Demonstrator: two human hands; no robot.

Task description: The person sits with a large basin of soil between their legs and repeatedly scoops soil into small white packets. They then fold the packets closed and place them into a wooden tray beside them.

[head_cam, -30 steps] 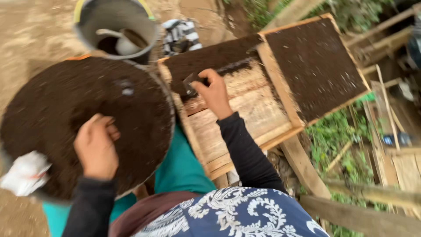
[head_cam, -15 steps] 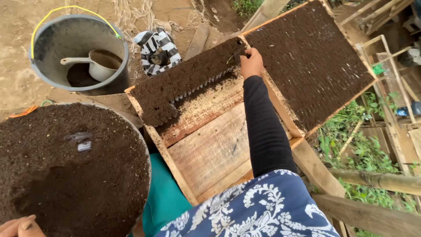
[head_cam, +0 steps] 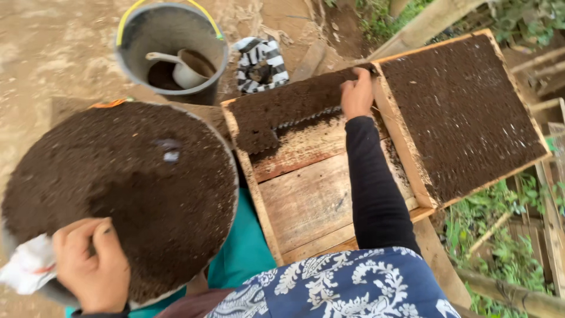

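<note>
**Soil worked at the far end of a wooden tray**

The right hand [head_cam: 356, 94] is laid on the dark soil [head_cam: 282, 109] packed along the far edge of the half-filled wooden tray [head_cam: 312, 206], close to its far right corner; its fingers are held together and curled down into the soil. The near part of the tray is bare board. A second tray [head_cam: 465, 112], filled with soil, is set against its right edge. The left hand [head_cam: 91, 268] is closed in a loose fist at the near rim of a round basin [head_cam: 118, 194] heaped with soil, with white plastic [head_cam: 26, 274] just beside it. A grey bucket [head_cam: 170, 50] holding a scoop [head_cam: 179, 68] is seen beyond the basin.
</note>
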